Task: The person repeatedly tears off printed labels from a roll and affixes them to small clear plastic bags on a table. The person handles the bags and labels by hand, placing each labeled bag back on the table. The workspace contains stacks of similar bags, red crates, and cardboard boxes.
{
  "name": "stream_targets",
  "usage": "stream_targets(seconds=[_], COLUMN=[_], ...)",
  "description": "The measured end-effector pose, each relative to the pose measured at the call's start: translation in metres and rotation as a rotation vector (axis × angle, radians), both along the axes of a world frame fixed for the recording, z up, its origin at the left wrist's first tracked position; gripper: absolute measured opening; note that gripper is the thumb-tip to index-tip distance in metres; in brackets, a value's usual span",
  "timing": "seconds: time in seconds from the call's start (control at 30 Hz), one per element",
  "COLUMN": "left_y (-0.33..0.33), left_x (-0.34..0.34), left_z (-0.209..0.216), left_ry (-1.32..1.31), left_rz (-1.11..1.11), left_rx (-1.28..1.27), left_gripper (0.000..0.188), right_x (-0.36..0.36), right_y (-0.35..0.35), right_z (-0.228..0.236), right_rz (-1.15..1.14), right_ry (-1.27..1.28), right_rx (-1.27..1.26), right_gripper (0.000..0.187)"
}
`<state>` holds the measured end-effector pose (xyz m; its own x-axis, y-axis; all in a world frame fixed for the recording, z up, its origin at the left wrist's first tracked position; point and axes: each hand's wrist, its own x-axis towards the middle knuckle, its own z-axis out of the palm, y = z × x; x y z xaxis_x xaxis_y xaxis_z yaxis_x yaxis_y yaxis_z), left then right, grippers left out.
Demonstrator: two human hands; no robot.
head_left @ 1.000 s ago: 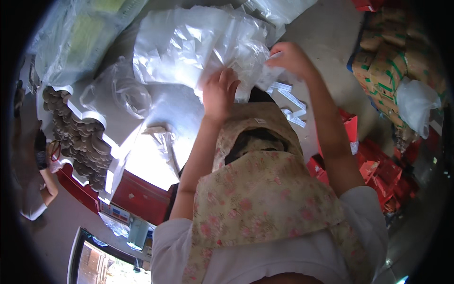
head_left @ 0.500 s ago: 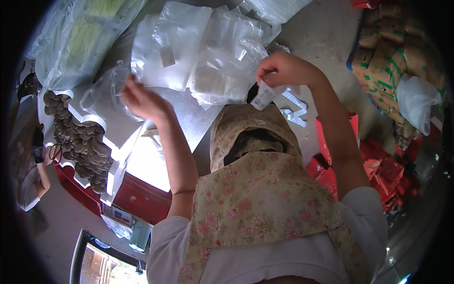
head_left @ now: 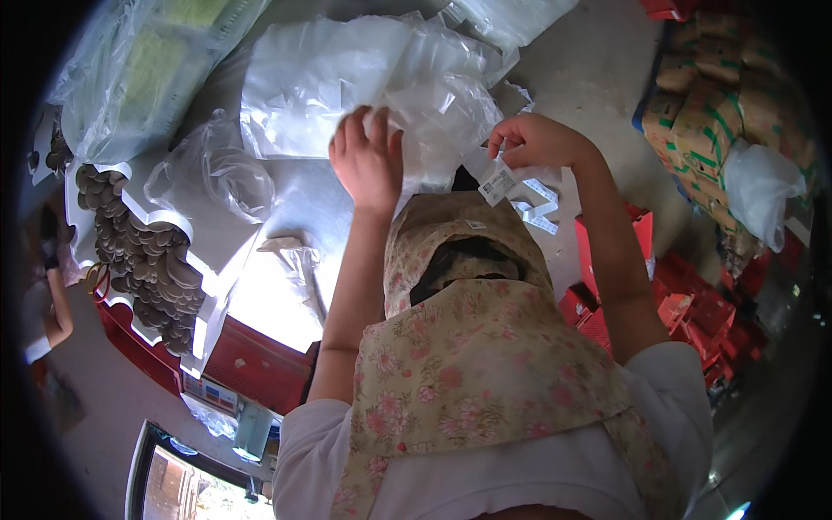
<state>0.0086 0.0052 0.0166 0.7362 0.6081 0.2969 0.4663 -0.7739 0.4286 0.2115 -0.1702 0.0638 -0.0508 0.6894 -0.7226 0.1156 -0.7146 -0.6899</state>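
My left hand [head_left: 368, 160] is raised over the near part of a pile of clear plastic bags [head_left: 303, 74], fingers spread and holding nothing. Whether it touches the plastic cannot be told. To the right, the fingers of my right hand [head_left: 542, 143] are pinched on a strip of white labels; one printed label [head_left: 498, 185] hangs below them. A white and pale blue label strip [head_left: 539, 212] trails down behind that hand. Crumpled clear plastic [head_left: 234, 178] lies left of my left hand on the shiny metal table [head_left: 295, 195].
Grey oyster mushrooms [head_left: 143, 260] fill a white scallop-edged container at the left. Beyond it shows another person's arm [head_left: 59, 303] with a dark glove. A scale [head_left: 210, 394] stands lower left. Red crates [head_left: 693, 303] and strapped brown cartons [head_left: 693, 130] are at the right.
My left hand has moved right, from beside the crumpled plastic to over the bag pile. My right hand has shifted slightly right, and the label has turned more face-on. The other person's arm has moved.
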Motion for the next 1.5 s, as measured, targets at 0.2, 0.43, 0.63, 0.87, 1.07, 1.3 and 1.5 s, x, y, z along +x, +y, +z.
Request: stream_targets(seconds=[0.2,0.43,0.63,0.87,1.07,1.3,1.5], left_y=[0.088,0.073,0.005,-0.023,-0.026,0.034,0.079], left_x=[-0.008,0.0,0.015,0.017,0.017,0.048,0.049], left_z=[-0.027,0.006,-0.015,-0.011,-0.015,-0.022,-0.004], left_ry=[0.051,-0.181,-0.026,0.113,-0.133,0.007,-0.184], left_rz=[0.2,0.287,-0.082,-0.244,-0.269,0.133,0.162], left_rx=[0.133,0.216,-0.034,-0.15,-0.253,-0.059,-0.213], left_gripper=[0.029,0.031,0.044,0.031,0.019,0.021,0.008], right_x=[-0.008,-0.006,-0.009,-0.012,-0.015,-0.012,-0.01], right_y=[-0.004,-0.023,-0.034,-0.045,-0.046,-0.048,-0.049], right_z=[-0.002,-0.004,-0.005,-0.019,-0.02,-0.013,-0.002], right_rz=[-0.049,-0.126,-0.194,-0.192,-0.201,-0.182,-0.232], right_ry=[0.04,0.027,0.107,0.112,0.116,0.074,0.06], right_rx=[0.016,0.013,0.002,0.035,0.072,0.091,0.106], right_gripper=[0.026,0.028,0.027,0.028,0.027,0.028,0.028])
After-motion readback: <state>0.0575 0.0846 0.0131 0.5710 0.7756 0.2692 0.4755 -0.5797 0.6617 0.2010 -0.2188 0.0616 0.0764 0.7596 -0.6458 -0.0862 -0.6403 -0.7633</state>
